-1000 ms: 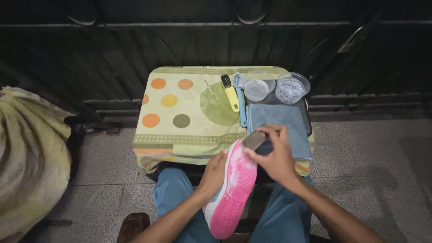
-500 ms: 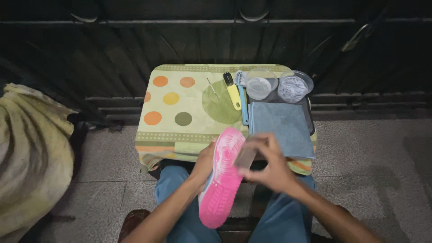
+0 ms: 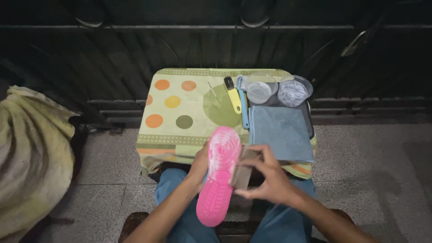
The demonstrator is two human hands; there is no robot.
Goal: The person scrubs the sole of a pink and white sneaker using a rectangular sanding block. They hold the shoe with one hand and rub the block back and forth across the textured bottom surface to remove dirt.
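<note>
Head view: a pink shoe [image 3: 219,175] is seen at lower centre of the frame, sole turned up, toe end toward the tabletop [image 3: 180,135], heel end toward the lap. The left hand [image 3: 199,164] is wrapped around the shoe's left edge near the middle, fingers mostly hidden behind it. The right hand [image 3: 265,177] is closed around a small grey-brown block [image 3: 243,168], thumb below and fingers on top, and the block is pressed against the right side of the sole. Blue jeans [image 3: 173,198] are seen under both forearms.

The tabletop is covered by a pale green cloth with orange, yellow and olive dots, at centre of the frame. On its right part, a yellow-handled brush [image 3: 232,94] is laid beside a blue-handled tool [image 3: 244,108], touching or nearly so. A folded blue-grey cloth [image 3: 281,132] is laid right of those, on a dark tray [image 3: 310,121]. Two clear round containers [image 3: 276,87] are set at the upper right of the tabletop, side by side. A striped yellowish bundle of fabric [image 3: 31,157] is seen at the left edge, on the tiled floor [image 3: 373,171].
</note>
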